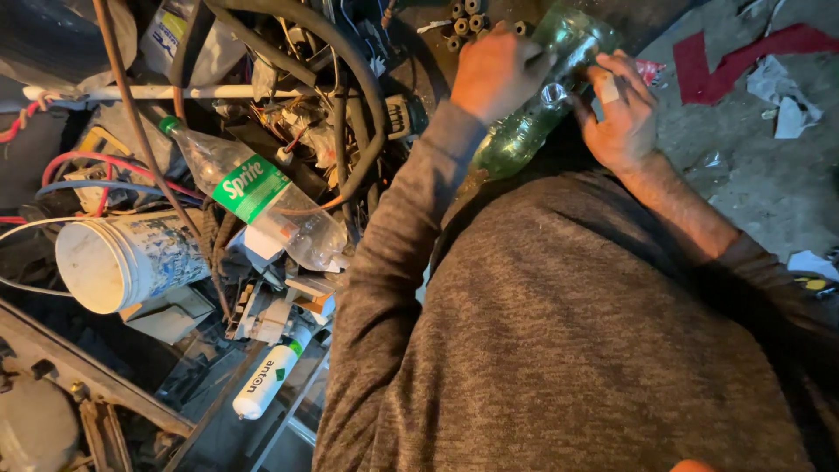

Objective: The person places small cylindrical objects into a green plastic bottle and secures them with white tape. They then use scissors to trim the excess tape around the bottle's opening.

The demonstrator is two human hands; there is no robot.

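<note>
Green plastic bottle (533, 118): light, thin-walled, likely slick, best taken round the body; held off the floor (752, 175) in both hands, left hand (494, 74) closed over its upper end, right hand (620, 109) wrapped at the side. Adjacent clutter: clear bottle with green label (253, 188), white bucket (118, 262), black hoses (363, 105), white tube (266, 380), crowding the left.

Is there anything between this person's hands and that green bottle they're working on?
Nothing visible. The left hand lies directly on the green plastic bottle, and the right hand touches it near its open mouth. The other clear bottle lies apart, among the cables.
</note>
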